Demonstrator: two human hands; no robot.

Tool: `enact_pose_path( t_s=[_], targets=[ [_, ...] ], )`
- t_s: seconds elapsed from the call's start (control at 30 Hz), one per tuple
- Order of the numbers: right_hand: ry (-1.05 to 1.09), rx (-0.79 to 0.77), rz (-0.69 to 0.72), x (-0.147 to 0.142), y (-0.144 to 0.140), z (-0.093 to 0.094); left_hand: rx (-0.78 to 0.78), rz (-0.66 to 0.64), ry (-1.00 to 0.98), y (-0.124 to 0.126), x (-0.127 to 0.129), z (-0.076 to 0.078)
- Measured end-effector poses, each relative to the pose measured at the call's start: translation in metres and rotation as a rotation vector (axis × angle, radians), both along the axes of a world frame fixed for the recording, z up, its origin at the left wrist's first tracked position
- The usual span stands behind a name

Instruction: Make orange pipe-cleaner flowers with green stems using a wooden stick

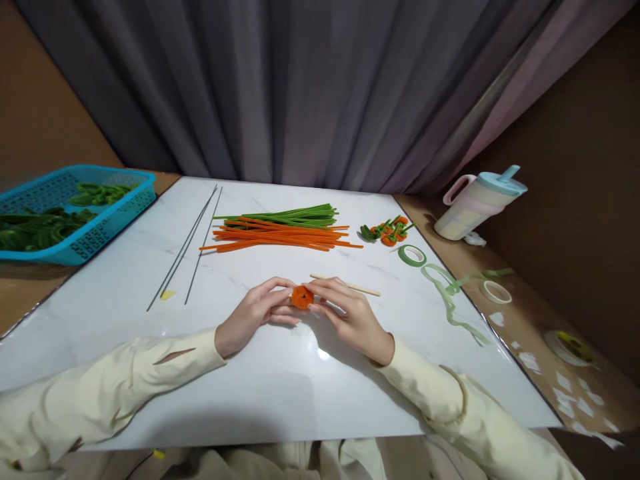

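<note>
Between the fingertips of both hands is a small round orange fuzzy flower (303, 297) with a dark spot at its middle. My left hand (260, 309) is closed on its left side, fingers pointing right. My right hand (350, 315) pinches its right edge from above. Partly behind my right hand lies a thin wooden stick (367, 290) on the white tabletop. Beyond the hands are a bundle of orange pipe cleaners (280, 235) and a bundle of green pipe cleaners (305, 215). Further right sits a small pile of orange flowers with green stems (389, 233).
Dark thin wires (187, 240) lie at left, near a yellow scrap (168, 295). A blue basket (113, 223) holds green leafy pieces. At right are green tape (412, 255), a loose green strip (453, 310), an empty tape ring (496, 291), paper scraps (530, 362) and a lidded cup (475, 207).
</note>
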State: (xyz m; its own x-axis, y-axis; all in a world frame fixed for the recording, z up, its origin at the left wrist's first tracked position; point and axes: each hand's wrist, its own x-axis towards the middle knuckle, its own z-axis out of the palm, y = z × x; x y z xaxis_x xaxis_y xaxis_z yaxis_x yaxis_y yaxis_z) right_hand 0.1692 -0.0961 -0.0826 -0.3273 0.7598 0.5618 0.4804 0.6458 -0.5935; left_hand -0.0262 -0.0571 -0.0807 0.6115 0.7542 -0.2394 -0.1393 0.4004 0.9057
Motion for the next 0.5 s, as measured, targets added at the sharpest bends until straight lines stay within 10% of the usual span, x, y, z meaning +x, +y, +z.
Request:
enact_pose_path(
  t_s=[0.5],
  targets=[
    [0.045,-0.118,0.036,0.0008,-0.0017,-0.0032,0.026,-0.152,0.065,0.0041,-0.0007,0.0042]
  ],
)
